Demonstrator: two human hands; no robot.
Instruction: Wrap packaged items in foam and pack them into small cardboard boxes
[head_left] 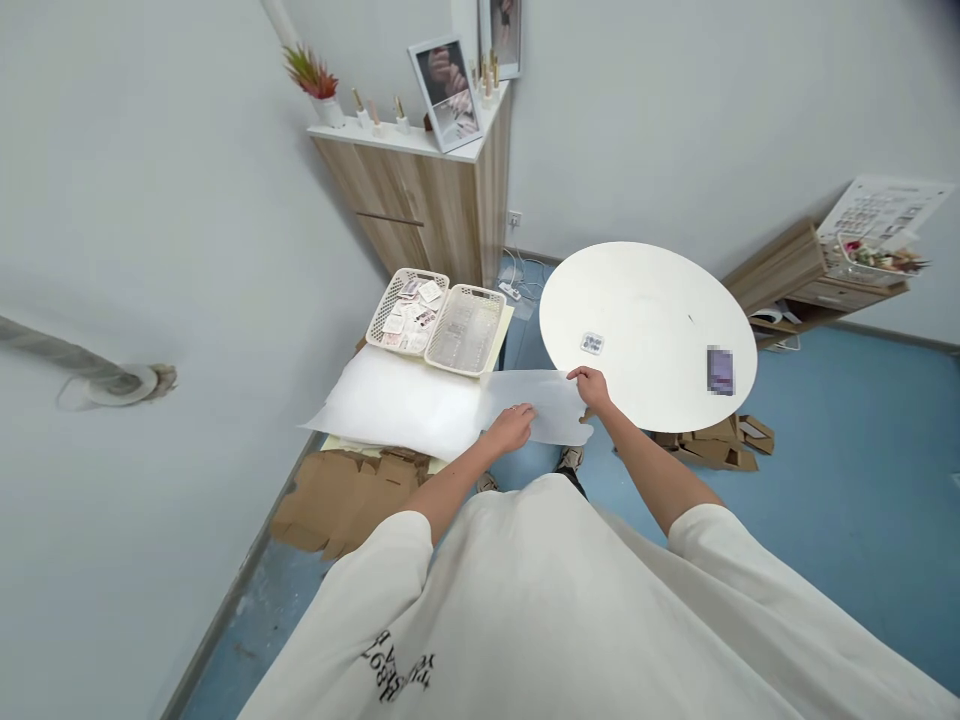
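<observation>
Pinches the translucent sheet (525,388) at its far right corner with the right hand (590,388), closed on the edge, probably to support the end extending over the blue floor (825,470). Rests the left hand (512,428), curled, on the near part of the same sheet, perhaps to steady it; cannot tell whether gripping or merely pressing. Lies spread roughly flat between the large white sheet (405,400) and the round table (637,290), meeting or overlapping the white sheet at the left end; cannot confirm whether joined.

Found side by side at the far edge of the white sheet: the left basket (382,305), holding small packets (412,318), and the right basket (480,292), with contents not identifiable. Possibly placed there for easy reach. Noted below, near the wall: flattened cardboard (337,500), apparently set aside.
</observation>
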